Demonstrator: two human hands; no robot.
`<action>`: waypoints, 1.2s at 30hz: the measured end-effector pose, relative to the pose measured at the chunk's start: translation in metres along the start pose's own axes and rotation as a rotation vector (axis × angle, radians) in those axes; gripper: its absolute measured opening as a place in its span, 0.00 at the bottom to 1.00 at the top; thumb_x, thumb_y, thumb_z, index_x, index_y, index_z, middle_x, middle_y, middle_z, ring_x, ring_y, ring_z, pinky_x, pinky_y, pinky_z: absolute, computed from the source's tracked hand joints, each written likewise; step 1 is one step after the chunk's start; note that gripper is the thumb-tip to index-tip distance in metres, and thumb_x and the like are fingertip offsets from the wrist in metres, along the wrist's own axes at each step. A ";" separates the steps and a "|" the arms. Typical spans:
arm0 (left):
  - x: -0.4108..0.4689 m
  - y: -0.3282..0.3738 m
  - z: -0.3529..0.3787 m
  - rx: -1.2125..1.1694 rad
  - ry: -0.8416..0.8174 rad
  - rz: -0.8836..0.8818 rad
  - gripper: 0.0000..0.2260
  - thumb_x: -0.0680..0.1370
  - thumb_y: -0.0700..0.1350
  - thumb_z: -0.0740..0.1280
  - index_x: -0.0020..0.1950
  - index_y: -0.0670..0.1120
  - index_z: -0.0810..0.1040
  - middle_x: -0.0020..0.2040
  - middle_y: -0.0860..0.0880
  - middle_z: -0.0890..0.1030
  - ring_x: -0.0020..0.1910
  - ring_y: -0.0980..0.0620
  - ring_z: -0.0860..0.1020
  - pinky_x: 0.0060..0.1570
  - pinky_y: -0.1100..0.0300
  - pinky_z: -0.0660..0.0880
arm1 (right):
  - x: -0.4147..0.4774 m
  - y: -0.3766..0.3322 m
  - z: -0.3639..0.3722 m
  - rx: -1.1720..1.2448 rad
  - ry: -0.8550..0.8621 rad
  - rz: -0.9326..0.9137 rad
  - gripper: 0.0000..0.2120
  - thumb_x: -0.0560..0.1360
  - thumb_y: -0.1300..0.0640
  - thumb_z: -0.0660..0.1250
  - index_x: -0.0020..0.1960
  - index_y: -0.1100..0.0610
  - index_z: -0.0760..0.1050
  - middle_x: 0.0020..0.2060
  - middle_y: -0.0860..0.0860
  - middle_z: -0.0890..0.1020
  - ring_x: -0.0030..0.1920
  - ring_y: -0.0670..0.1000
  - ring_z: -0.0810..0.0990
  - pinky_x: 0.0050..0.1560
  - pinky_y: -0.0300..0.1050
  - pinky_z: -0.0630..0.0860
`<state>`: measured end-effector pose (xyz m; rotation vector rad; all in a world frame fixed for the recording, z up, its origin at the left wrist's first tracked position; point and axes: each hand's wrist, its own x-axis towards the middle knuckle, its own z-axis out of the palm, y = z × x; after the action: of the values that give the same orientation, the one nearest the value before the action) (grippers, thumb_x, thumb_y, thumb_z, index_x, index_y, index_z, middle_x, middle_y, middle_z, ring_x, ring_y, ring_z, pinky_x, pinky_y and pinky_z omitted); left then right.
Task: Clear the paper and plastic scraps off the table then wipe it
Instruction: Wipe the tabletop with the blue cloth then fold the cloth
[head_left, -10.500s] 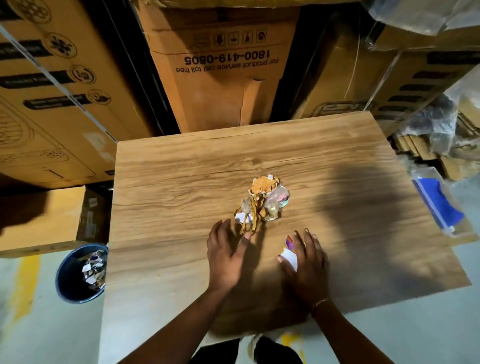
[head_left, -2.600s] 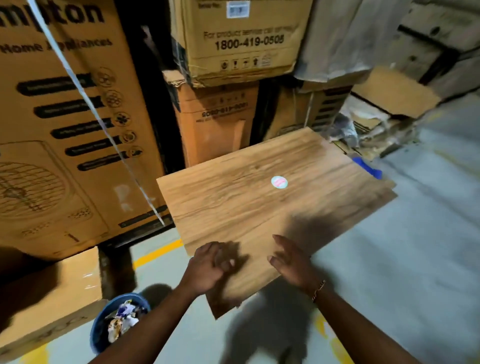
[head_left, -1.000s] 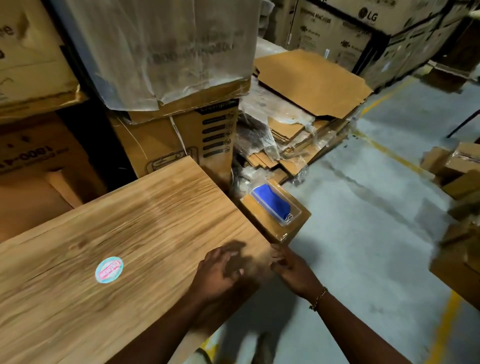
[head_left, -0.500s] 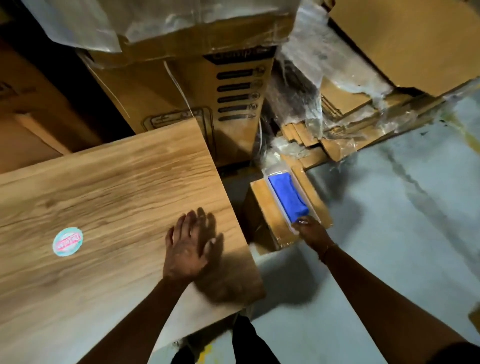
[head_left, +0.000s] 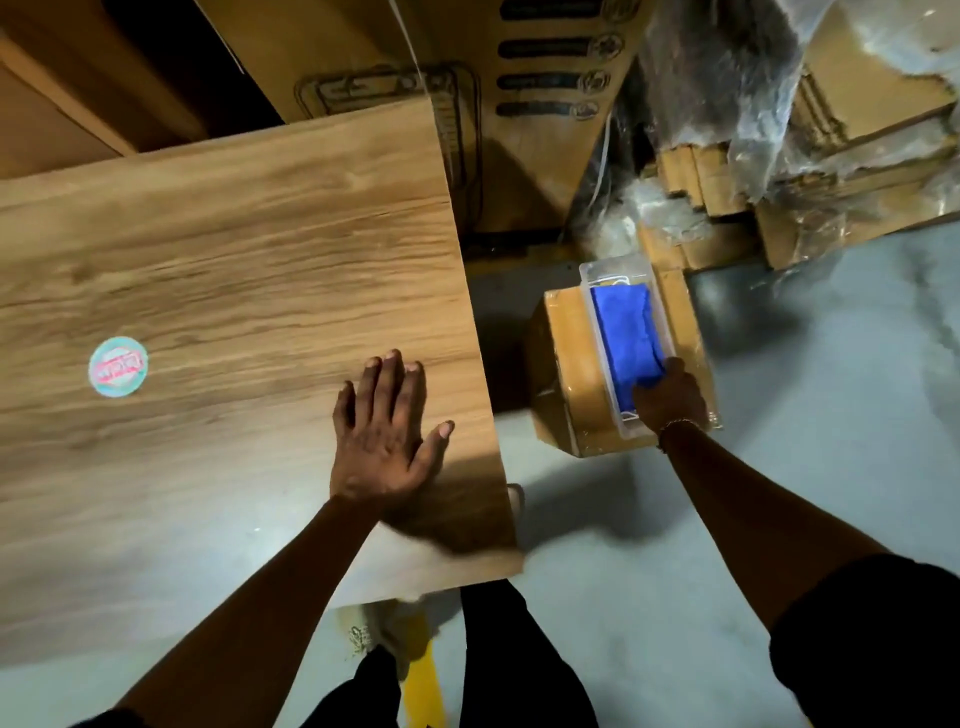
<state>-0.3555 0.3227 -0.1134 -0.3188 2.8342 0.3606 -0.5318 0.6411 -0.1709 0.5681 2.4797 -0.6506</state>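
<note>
The wooden table (head_left: 234, 249) fills the left of the view. A round teal and pink sticker (head_left: 118, 367) lies on it at the left. My left hand (head_left: 384, 441) rests flat on the table near its right edge, fingers straight. To the right of the table, a folded blue cloth (head_left: 626, 332) lies in a clear plastic tray (head_left: 597, 280) on top of a low cardboard box (head_left: 566, 358). My right hand (head_left: 670, 397) reaches down into the tray and grips the near end of the cloth.
Large cardboard boxes (head_left: 493, 104) stand behind the table. Flattened cardboard under plastic wrap (head_left: 810, 171) is piled at the back right. Grey concrete floor (head_left: 831, 415) spreads to the right, and a yellow floor line (head_left: 423, 686) runs below me.
My view has dropped closer over the table edge. My right hand has closed on the near end of the blue cloth. My left hand stays flat on the table.
</note>
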 end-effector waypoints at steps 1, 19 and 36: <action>0.000 0.001 0.000 -0.003 0.000 -0.003 0.37 0.81 0.67 0.49 0.86 0.48 0.51 0.86 0.44 0.47 0.85 0.43 0.46 0.81 0.38 0.46 | 0.002 -0.002 0.002 0.003 0.009 0.025 0.24 0.77 0.50 0.68 0.70 0.58 0.69 0.58 0.61 0.80 0.60 0.65 0.79 0.63 0.65 0.77; 0.001 -0.001 0.001 0.003 -0.001 0.005 0.37 0.81 0.68 0.49 0.86 0.49 0.53 0.86 0.45 0.49 0.85 0.42 0.48 0.80 0.37 0.48 | 0.005 -0.019 -0.020 -0.101 0.032 -0.188 0.18 0.77 0.59 0.68 0.67 0.59 0.73 0.56 0.63 0.81 0.58 0.66 0.79 0.58 0.53 0.74; -0.048 0.106 -0.099 -0.908 0.073 0.118 0.30 0.76 0.69 0.64 0.74 0.57 0.70 0.68 0.58 0.76 0.66 0.60 0.75 0.64 0.65 0.70 | -0.211 -0.099 -0.091 0.745 -0.401 -0.242 0.08 0.82 0.54 0.65 0.55 0.53 0.82 0.35 0.52 0.85 0.26 0.48 0.76 0.25 0.38 0.67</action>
<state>-0.3598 0.4048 0.0156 -0.3249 2.5670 1.6761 -0.4497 0.5565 0.0502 0.3383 1.8927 -1.6327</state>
